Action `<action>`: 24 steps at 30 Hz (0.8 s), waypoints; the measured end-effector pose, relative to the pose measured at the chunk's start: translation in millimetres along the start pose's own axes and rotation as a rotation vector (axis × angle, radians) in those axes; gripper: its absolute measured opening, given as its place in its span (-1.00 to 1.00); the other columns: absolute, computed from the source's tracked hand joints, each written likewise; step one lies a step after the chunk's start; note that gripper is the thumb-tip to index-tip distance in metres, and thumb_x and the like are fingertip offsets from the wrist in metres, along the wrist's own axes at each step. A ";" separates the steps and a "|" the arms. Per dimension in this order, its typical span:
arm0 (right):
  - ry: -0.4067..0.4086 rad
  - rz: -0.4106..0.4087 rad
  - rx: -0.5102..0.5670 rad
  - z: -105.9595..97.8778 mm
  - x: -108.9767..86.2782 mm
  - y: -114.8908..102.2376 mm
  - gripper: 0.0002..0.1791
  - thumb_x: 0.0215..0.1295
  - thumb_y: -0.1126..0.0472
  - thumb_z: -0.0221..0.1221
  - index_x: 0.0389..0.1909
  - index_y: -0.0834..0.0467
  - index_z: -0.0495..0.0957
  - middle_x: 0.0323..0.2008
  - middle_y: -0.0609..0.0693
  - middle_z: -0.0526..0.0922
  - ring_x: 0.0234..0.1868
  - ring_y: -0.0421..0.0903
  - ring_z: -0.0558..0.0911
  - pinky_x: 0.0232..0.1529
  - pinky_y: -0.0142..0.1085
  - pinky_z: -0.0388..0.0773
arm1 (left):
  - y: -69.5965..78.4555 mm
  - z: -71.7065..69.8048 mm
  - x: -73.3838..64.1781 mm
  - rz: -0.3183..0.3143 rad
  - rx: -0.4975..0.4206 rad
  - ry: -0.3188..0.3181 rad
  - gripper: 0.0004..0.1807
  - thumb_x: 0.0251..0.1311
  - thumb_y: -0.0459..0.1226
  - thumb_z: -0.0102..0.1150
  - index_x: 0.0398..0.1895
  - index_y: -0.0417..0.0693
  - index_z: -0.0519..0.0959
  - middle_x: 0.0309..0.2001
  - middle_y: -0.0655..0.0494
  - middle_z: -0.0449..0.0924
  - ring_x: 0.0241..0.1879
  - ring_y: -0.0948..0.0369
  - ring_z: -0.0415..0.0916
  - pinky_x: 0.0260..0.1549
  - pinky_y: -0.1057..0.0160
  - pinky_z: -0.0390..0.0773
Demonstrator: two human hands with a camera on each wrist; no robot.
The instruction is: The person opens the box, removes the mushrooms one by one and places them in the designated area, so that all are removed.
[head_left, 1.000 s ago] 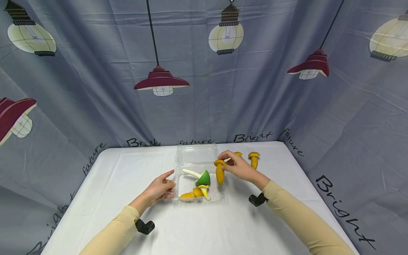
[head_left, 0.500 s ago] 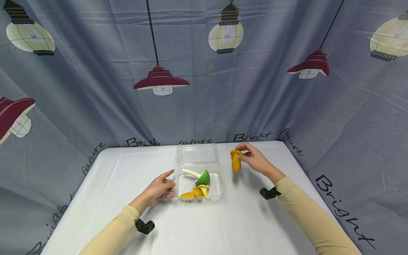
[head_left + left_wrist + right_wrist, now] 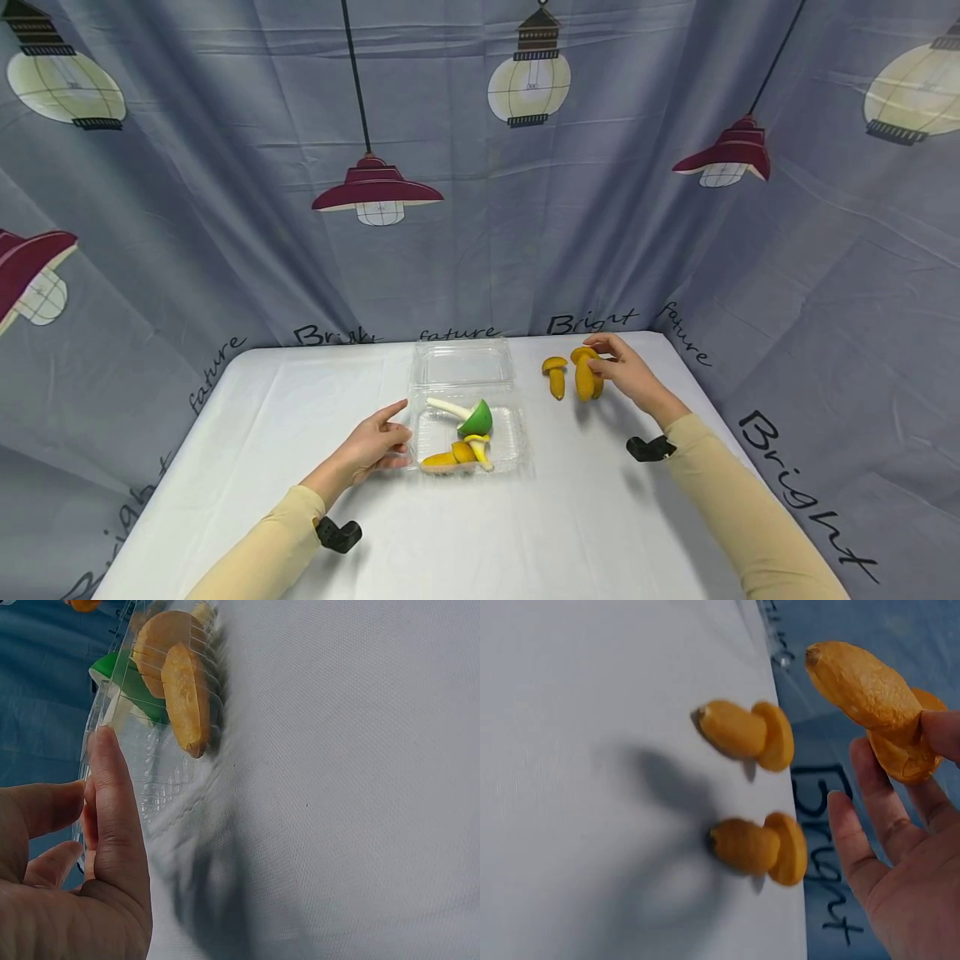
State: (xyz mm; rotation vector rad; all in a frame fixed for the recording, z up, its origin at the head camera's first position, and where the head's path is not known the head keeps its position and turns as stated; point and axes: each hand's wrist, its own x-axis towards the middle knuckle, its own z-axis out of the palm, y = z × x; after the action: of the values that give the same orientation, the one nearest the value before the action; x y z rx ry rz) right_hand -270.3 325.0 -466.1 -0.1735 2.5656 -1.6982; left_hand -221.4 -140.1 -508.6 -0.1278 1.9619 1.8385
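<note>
Head cam: R hand (image 3: 628, 375) pinches an ochre mushroom (image 3: 583, 377) btwn thumb & fingers, held above the white worktop (image 3: 555, 525). Matching mushroom (image 3: 556, 379) lies just to its L; third mushroom (image 3: 598, 387) partly hidden behind it. L hand (image 3: 372, 442) isn't clenched, fingers spread at L side of clear plastic clamshell (image 3: 507, 423), lid (image 3: 463, 365) open. Inside: green-capped mushroom (image 3: 476, 419) w/ white stem, small yellow mushroom (image 3: 482, 452), ochre-capped mushroom (image 3: 441, 460) on its side.
</note>
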 end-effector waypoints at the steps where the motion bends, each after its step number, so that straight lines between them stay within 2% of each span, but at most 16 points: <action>1: 0.010 0.006 0.002 -2.0 0.0 2.3 -0.54 0.54 0.24 0.12 0.37 0.23 0.31 0.33 0.26 0.35 0.22 0.15 0.45 0.29 0.14 0.49 | -0.2 -0.1 0.0 0.000 0.000 0.001 -0.24 0.41 -0.43 0.14 0.62 0.09 0.17 -0.06 -0.10 0.45 -0.32 0.15 0.49 -0.26 0.12 0.79; 7: 0.059 0.033 -0.007 -19.0 0.4 18.0 -0.58 0.55 0.25 0.11 0.33 0.26 0.34 0.30 0.25 0.39 0.20 0.08 0.46 0.29 0.10 0.49 | -1.3 -0.4 0.3 0.001 0.002 -0.001 -0.24 0.41 -0.43 0.14 0.62 0.09 0.17 -0.07 -0.09 0.44 -0.32 0.16 0.49 -0.27 0.13 0.79; 14: 0.091 0.081 -0.015 -38.6 -1.5 31.2 -0.55 0.57 0.28 0.05 0.38 0.30 0.28 0.39 0.32 0.29 0.33 0.20 0.35 0.34 0.12 0.41 | -1.2 -1.3 0.2 -0.004 -0.002 -0.003 -0.22 0.40 -0.43 0.15 0.63 0.08 0.15 -0.06 -0.10 0.44 -0.31 0.16 0.49 -0.27 0.13 0.79; 24: 0.118 0.135 -0.076 -56.3 1.9 52.5 -0.60 0.56 0.36 -0.02 0.33 0.32 0.27 0.34 0.37 0.30 0.22 0.24 0.40 0.28 0.12 0.40 | 0.0 -0.5 -0.7 -0.001 -0.007 -0.001 -0.23 0.41 -0.42 0.15 0.62 0.11 0.17 -0.05 -0.11 0.44 -0.32 0.16 0.49 -0.25 0.13 0.79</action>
State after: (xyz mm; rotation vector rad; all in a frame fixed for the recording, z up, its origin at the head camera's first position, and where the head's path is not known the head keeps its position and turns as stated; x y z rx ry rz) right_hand -281.6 396.5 -492.3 0.0970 2.6586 -1.6111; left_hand -220.9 -140.7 -508.4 -0.1304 1.9542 1.8446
